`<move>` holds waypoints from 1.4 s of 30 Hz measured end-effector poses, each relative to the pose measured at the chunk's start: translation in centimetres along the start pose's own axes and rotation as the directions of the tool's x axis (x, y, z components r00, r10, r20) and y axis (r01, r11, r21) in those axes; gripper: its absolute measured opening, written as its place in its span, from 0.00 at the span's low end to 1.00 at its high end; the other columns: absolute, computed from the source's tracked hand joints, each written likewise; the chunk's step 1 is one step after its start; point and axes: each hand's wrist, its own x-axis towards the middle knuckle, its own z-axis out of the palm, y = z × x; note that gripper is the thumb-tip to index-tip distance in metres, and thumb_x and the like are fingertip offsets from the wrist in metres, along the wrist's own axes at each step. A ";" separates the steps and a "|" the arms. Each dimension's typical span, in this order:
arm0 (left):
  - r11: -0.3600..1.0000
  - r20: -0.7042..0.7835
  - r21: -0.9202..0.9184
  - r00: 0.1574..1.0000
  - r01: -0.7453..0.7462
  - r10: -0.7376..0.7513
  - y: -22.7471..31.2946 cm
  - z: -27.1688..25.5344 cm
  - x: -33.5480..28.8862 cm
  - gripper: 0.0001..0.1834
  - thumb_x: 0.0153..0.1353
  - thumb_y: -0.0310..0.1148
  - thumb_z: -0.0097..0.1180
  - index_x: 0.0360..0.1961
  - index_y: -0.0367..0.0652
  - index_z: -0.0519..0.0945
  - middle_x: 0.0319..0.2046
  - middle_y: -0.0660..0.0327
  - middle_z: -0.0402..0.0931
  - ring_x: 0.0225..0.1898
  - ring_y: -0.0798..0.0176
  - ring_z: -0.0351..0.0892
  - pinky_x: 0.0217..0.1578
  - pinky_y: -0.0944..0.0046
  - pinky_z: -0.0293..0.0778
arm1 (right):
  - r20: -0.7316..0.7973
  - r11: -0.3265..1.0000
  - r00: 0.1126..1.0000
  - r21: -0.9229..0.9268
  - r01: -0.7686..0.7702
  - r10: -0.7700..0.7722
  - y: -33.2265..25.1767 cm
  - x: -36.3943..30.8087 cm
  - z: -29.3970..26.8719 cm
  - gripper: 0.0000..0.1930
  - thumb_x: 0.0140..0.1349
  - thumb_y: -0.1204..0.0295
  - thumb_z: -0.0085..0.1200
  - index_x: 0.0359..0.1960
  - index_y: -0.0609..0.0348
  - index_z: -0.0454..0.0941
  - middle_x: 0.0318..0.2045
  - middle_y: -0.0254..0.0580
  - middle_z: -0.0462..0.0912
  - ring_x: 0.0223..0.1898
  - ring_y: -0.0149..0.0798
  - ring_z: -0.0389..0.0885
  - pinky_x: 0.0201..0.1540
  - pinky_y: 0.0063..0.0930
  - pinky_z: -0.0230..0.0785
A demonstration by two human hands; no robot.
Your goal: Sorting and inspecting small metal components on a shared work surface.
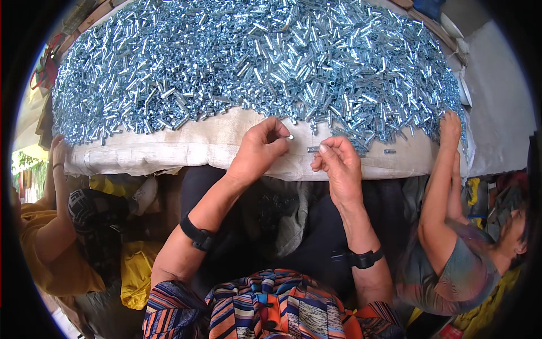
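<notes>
We count one left hand (258, 149) and one right hand (342, 170), two black wristbands (196, 233), two co-workers (463, 271), one cloth-covered table (220, 134), one metal tube (313, 150) in the right hand, one small metal piece (290, 137) in the left, and far more loose pieces (254, 62) than we can number.

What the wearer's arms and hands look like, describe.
The left hand and right hand are ungloved. A black band circles the left forearm, another band the right forearm. The striped left sleeve and right sleeve, in orange, dark blue and pale tones, leave the forearms uncovered.
</notes>
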 end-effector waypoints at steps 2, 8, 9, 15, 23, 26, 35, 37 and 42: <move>0.927 0.130 -0.346 0.986 0.144 -0.104 0.4 0.2 -0.8 0.04 0.60 0.25 0.56 0.36 0.37 0.75 0.29 0.64 0.76 0.30 0.71 0.75 0.35 0.71 0.71 | -0.003 0.999 1.000 0.033 -0.006 0.006 -0.4 -0.2 0.4 0.04 0.66 0.74 0.52 0.37 0.61 0.71 0.26 0.34 0.77 0.27 0.26 0.77 0.33 0.20 0.70; 0.818 0.196 -0.521 0.967 0.245 -0.165 1.7 0.2 -2.4 0.08 0.62 0.29 0.58 0.39 0.37 0.77 0.31 0.63 0.77 0.31 0.71 0.76 0.36 0.70 0.74 | 0.070 0.999 0.997 0.026 0.025 -0.026 -0.8 -0.9 1.2 0.04 0.66 0.75 0.51 0.37 0.61 0.71 0.28 0.36 0.78 0.28 0.27 0.78 0.34 0.21 0.72; 0.818 0.194 -0.521 0.967 0.245 -0.165 1.6 0.2 -2.5 0.08 0.62 0.29 0.58 0.39 0.37 0.77 0.31 0.63 0.77 0.31 0.71 0.76 0.36 0.70 0.74 | 0.079 0.998 0.997 0.063 0.017 -0.022 -0.7 -1.1 1.3 0.04 0.66 0.75 0.51 0.37 0.61 0.71 0.28 0.37 0.78 0.28 0.28 0.78 0.35 0.22 0.72; 0.834 0.203 -0.507 0.970 0.220 -0.133 1.4 0.0 -2.9 0.08 0.63 0.29 0.57 0.40 0.36 0.78 0.32 0.63 0.78 0.32 0.71 0.77 0.36 0.71 0.74 | 0.092 0.970 0.995 0.235 -0.067 0.047 -0.3 -1.9 1.4 0.04 0.67 0.74 0.51 0.38 0.60 0.70 0.29 0.38 0.79 0.29 0.29 0.79 0.35 0.24 0.73; 0.990 0.116 -0.142 0.993 0.014 0.003 1.9 1.0 -3.0 0.06 0.62 0.26 0.57 0.37 0.34 0.79 0.32 0.62 0.79 0.34 0.72 0.76 0.36 0.69 0.73 | 0.137 0.953 0.987 0.281 -0.117 0.081 0.0 -2.1 0.3 0.04 0.67 0.72 0.50 0.38 0.58 0.70 0.29 0.36 0.79 0.27 0.29 0.79 0.32 0.23 0.73; 0.994 0.038 -0.044 0.994 -0.105 0.106 0.4 2.0 -2.2 0.05 0.58 0.25 0.59 0.35 0.37 0.79 0.30 0.60 0.78 0.32 0.66 0.78 0.34 0.65 0.73 | 0.093 0.988 0.995 0.144 -0.048 0.035 0.8 -1.6 -0.1 0.04 0.67 0.73 0.51 0.37 0.58 0.69 0.28 0.36 0.79 0.26 0.27 0.78 0.29 0.22 0.73; 0.788 0.013 0.579 0.969 -0.208 0.246 -0.6 3.0 -1.5 0.03 0.54 0.29 0.57 0.29 0.42 0.78 0.29 0.57 0.73 0.32 0.49 0.78 0.32 0.53 0.75 | 0.207 0.483 0.896 -0.782 0.393 -0.393 1.2 0.1 2.0 0.09 0.61 0.75 0.55 0.34 0.60 0.65 0.22 0.52 0.77 0.26 0.59 0.77 0.28 0.47 0.68; 0.793 0.009 0.575 0.970 -0.203 0.242 -0.6 2.7 -1.4 0.03 0.53 0.29 0.57 0.29 0.42 0.78 0.29 0.56 0.73 0.32 0.49 0.78 0.32 0.52 0.75 | 0.217 0.462 0.886 -0.788 0.407 -0.411 1.4 0.5 2.2 0.10 0.60 0.75 0.55 0.33 0.60 0.64 0.21 0.52 0.77 0.25 0.60 0.77 0.28 0.50 0.67; 0.815 -0.083 0.562 0.970 -0.143 0.227 -1.0 1.7 -0.3 0.07 0.54 0.31 0.57 0.32 0.41 0.77 0.32 0.54 0.76 0.33 0.45 0.78 0.33 0.51 0.74 | 0.201 0.481 0.929 -0.809 0.337 -0.312 0.9 1.3 2.1 0.10 0.59 0.74 0.57 0.34 0.60 0.66 0.19 0.51 0.76 0.24 0.58 0.77 0.28 0.47 0.68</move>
